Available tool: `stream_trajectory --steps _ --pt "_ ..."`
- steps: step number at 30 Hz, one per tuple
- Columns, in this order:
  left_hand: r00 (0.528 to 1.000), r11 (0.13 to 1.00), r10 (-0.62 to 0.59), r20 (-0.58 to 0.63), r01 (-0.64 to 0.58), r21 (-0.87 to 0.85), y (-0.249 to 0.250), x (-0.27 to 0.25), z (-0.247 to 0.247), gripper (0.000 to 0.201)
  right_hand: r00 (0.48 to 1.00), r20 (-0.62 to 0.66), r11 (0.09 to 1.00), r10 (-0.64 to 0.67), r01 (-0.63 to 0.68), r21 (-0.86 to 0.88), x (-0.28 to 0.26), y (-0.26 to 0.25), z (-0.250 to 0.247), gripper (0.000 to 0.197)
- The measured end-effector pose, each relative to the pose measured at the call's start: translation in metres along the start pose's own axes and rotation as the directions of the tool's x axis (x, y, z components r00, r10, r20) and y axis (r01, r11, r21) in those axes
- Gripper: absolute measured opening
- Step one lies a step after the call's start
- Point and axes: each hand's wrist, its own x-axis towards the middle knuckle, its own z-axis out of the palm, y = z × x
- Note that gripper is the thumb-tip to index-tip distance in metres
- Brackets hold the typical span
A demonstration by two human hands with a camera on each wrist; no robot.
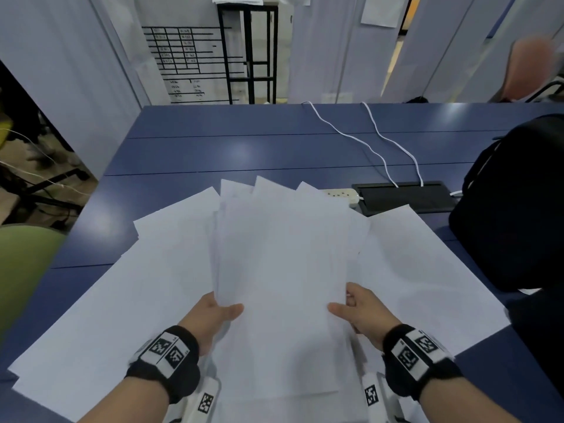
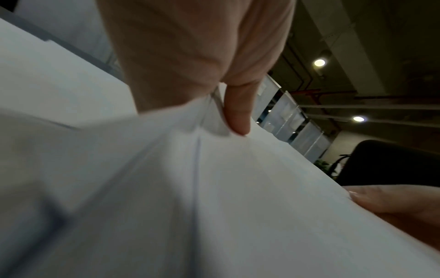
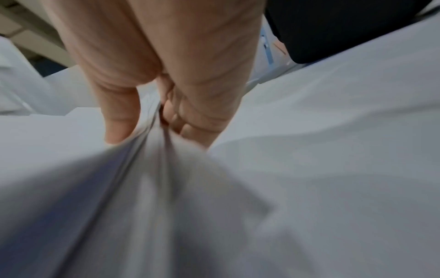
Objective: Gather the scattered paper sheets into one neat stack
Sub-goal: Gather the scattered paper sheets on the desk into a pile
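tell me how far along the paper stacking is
Partly done: several sheets are already in a bundle, its far corners fanned out. In hand: the left hand and right hand pinch its sides. Left: loose sheets on the blue table on both sides, then squaring the edges.

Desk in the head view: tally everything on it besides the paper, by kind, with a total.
White cables: 2
White power strip: 1
Black desk cable hatch: 1
Black backpack: 1
Total: 5
The paper sheets, gripped by the left hand and right hand, overlap too much to count.
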Motion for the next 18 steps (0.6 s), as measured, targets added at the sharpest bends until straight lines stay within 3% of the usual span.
stream_trajectory --steps 2,5,8,11,14,15,18 --pt "0.998 1.0 -0.021 -0.067 0.021 0.008 -0.005 0.003 -0.007 0.031 0.995 -0.093 0.98 0.024 -0.042 -0.196 0.009 0.007 -0.006 0.008" --pt "0.992 0.999 -0.054 -0.111 0.053 -0.012 -0.007 0.006 -0.013 0.03 0.944 -0.327 0.842 -0.052 -0.134 -0.522 0.018 0.02 -0.033 0.013" --pt "0.993 0.996 -0.082 -0.09 0.078 -0.046 -0.004 0.005 -0.013 0.027 0.889 -0.458 0.81 -0.007 -0.263 -0.524 0.017 0.028 -0.055 0.03" --pt "0.993 0.994 -0.083 -0.08 0.077 -0.078 -0.004 0.005 -0.013 0.027 0.873 -0.48 0.889 0.083 -0.283 -0.36 0.024 0.035 -0.062 0.034" --pt "0.993 0.993 -0.083 -0.088 0.075 -0.093 -0.006 0.004 -0.014 0.029 0.869 -0.456 0.979 0.19 -0.204 0.019 0.037 0.029 -0.051 0.028" --pt "0.993 0.993 -0.084 -0.083 0.077 -0.087 -0.006 0.004 -0.014 0.029 0.883 -0.418 0.976 0.211 -0.165 0.144 0.043 0.023 -0.044 0.019" --pt "0.994 0.994 -0.085 -0.068 0.08 -0.072 -0.004 0.003 -0.013 0.03 0.906 -0.322 0.927 0.274 -0.161 0.338 0.066 0.007 -0.024 0.024"
